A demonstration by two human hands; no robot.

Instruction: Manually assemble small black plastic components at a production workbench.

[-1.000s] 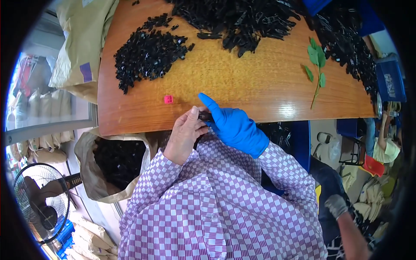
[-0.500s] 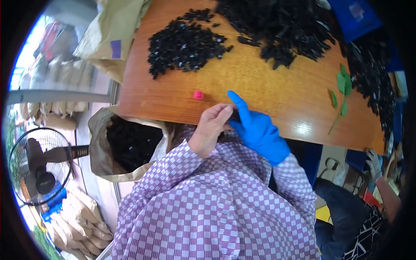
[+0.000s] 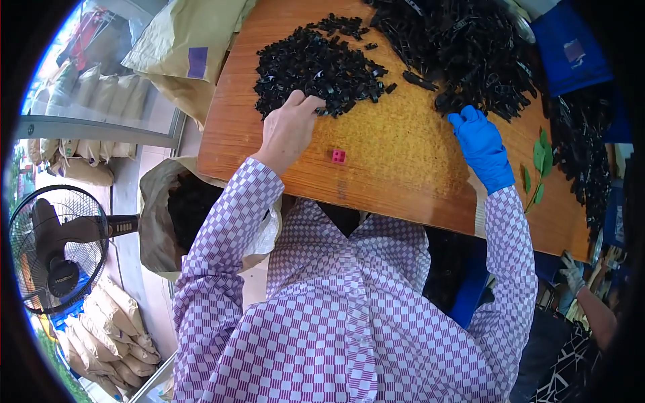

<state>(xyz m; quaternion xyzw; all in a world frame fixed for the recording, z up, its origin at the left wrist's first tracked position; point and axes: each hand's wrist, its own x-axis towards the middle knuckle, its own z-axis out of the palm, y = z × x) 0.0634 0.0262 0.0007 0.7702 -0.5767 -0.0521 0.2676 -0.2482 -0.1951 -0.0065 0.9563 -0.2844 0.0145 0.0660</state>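
Note:
My left hand (image 3: 289, 131), bare, is at the near edge of a heap of small black pieces (image 3: 316, 64). Its fingers are bent and closed, and their tips are hidden, so what they grip cannot be seen. Farther right, my right hand (image 3: 482, 148) wears a blue glove. The gloved fingers are pinched together at the near side of a bigger heap of long black plastic-looking strips (image 3: 463, 47); anything between them is too small to make out. A small pink block (image 3: 338, 156) lies on the table between my hands.
The wooden table (image 3: 403, 181) has a leafy green sprig (image 3: 541, 158) at its right. An open sack (image 3: 158, 221) of black pieces stands at the left, beside a fan (image 3: 60, 248). Another person's gloved hand (image 3: 573, 274) shows at the lower right.
My hands were together at the table's near edge, around a small dark thing. Now they are apart: the left has moved forward to the small heap, the right forward and rightward to the big one.

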